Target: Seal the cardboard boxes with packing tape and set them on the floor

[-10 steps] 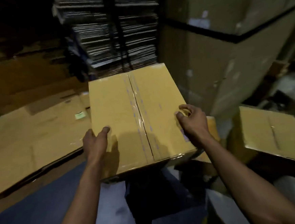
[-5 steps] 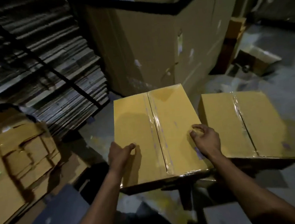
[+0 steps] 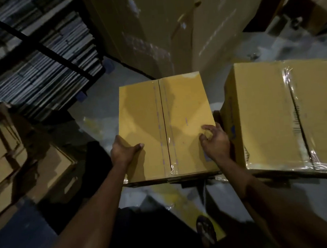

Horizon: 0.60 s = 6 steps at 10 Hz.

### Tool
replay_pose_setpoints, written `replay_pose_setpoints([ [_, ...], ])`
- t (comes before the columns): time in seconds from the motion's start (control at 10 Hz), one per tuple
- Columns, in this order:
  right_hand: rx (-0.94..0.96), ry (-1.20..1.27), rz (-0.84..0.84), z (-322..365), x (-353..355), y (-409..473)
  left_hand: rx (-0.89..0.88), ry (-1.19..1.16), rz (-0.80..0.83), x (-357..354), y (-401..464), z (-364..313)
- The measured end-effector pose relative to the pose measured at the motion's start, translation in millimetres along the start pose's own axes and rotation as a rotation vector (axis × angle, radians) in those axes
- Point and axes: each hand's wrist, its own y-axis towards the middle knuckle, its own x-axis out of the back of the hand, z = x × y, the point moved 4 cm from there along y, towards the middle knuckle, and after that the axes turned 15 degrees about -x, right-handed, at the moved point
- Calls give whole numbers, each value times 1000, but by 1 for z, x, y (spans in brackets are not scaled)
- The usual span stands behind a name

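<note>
sealed box at centre, held between both hands above the grey floor; whether its underside touches anything cannot be told. clear tape runs near-to-far along its top seam, flaps closed. left hand grips the near left edge, thumb lying on the top face, fingers wrapped down the side out of sight. right hand grips the near right edge, thumb and curled fingertips on the top face, palm against the side. second sealed box just right of the first, narrow gap between them, its own tape strip glossy and wrinkled down the seam; right hand sits in that gap. tall cardboard cartons stand at far centre. strapped stack of flat cardboard sheets at far left. flattened brown boxes piled at left. foot in a sandal on the floor at near centre. lighting dim, edges blurred.
</note>
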Motion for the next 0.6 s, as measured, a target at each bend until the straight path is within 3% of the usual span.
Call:
replay_pose_setpoints([
  [0.2,-32,-455,232,-52,-37,16,19,137,157,-51,-14,42],
  [0.5,1,-592,216,-44,-29,-38,-125,240,262,-40,-55,43],
  [0.6,174,-508,249,-38,-30,-92,-184,133,247,-12,-100,47],
])
